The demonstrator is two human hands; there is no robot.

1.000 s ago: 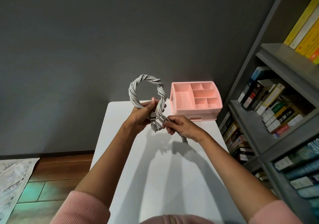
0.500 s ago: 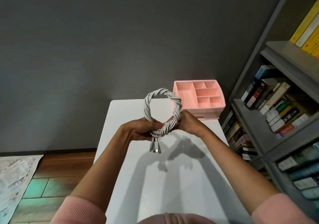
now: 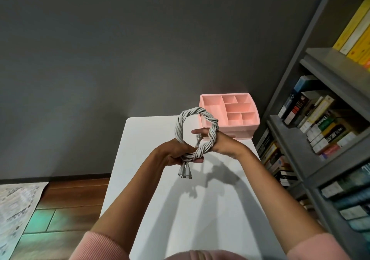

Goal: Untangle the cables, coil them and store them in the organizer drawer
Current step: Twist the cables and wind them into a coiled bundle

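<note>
Above the white table (image 3: 160,209), between me and the pink organizer (image 3: 241,128), the cable coil (image 3: 197,112) hangs in the air as one grey ring of strands twisted round each other like rope. I judge the untangling and coiling to be all but finished: the ring looks tight and even, and I see no loose cable lying on the table. My left hand (image 3: 176,156) is curled round the bottom of the ring and grips it. My right hand (image 3: 222,145) reaches through the ring from the right with its fingers (image 3: 197,132) straight, and the coil's right side lies across it; whether the thumb pinches a strand, I cannot tell. What is left, as I read it, is to tuck in the ends and put the coil away. The organizer's drawer (image 3: 243,136) sits low at its front, partly behind my right hand, and I cannot tell whether it is open at all. By my count there is one coil, though the number of cables wound into it is hidden. At least two connectors (image 3: 185,172) dangle below my left hand, and one more end hangs inside the ring. There is one organizer with six top compartments, all bare. One bookshelf (image 3: 324,59) stands to the right.
</note>
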